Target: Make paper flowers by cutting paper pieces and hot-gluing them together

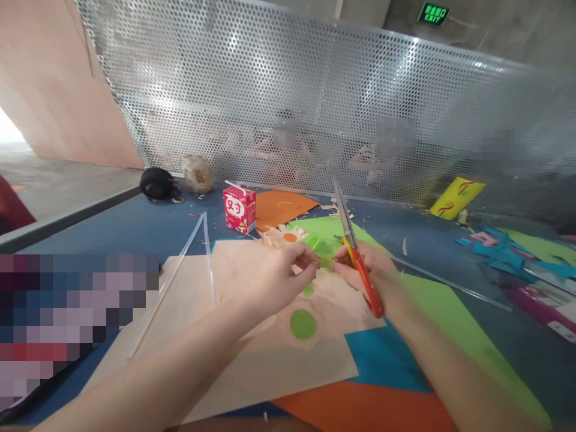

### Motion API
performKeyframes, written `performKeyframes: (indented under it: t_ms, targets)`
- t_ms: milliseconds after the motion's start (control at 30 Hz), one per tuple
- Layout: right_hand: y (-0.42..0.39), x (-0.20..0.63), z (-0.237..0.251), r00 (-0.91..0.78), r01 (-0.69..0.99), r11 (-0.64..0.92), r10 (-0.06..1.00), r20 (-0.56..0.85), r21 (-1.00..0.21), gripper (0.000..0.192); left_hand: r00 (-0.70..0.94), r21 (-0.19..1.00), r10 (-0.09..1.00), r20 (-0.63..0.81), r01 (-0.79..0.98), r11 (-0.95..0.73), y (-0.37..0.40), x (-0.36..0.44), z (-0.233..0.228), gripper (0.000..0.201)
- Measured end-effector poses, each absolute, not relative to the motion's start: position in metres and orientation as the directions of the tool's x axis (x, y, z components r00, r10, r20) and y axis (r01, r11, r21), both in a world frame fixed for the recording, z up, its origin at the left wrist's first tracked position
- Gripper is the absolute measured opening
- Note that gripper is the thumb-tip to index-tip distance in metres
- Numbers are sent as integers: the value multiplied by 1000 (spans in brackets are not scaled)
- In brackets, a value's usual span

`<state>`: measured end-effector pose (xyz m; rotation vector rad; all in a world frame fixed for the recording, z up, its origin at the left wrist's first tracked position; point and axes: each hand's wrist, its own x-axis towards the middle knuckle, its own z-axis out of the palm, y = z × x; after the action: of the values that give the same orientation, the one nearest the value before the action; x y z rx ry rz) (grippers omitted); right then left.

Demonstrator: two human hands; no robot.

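Nearest the camera, a cream paper sheet (252, 360) carries a round green paper dot (303, 324). Above it, the left hand (274, 273) pinches a small bright-green paper scrap (320, 255) between its fingertips, while the right hand (375, 270) grips red-handled scissors (357, 255), blades up and nearly closed. That scrap looks light, limp and easily torn; best held by its edges. Farther back stands a red drink carton (239, 208).

The scene is evenly, softly bright, with blown-out daylight at the far left edge. Glare blooms on the perforated silver metal screen (315, 102) across the far side. Shadows on the blue tabletop (135, 228) are faint. Wide-angle distortion bends the edges; the near forearms look soft, and several patches are pixelated.
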<state>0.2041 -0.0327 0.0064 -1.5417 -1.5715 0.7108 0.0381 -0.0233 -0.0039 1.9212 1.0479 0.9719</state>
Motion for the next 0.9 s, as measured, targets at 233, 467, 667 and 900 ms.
performKeyframes:
  t_ms: [233,467,667,900]
  targets:
    - [-38,203,11,9,454,114,991,132,-884,11,437,879,875,207,311,-363,-22,38,-4,12]
    - [-33,204,7,43,468,58,995,89,-882,16,444,918,874,198,228,-324,-22,39,-4,15]
    - [-35,205,3,57,313,96,991,120,-945,19,459,986,878,136,27,-167,-27,47,-3,18]
    - [-41,203,6,-13,351,156,987,162,-923,19,397,980,899,185,-140,-140,-34,49,1,12]
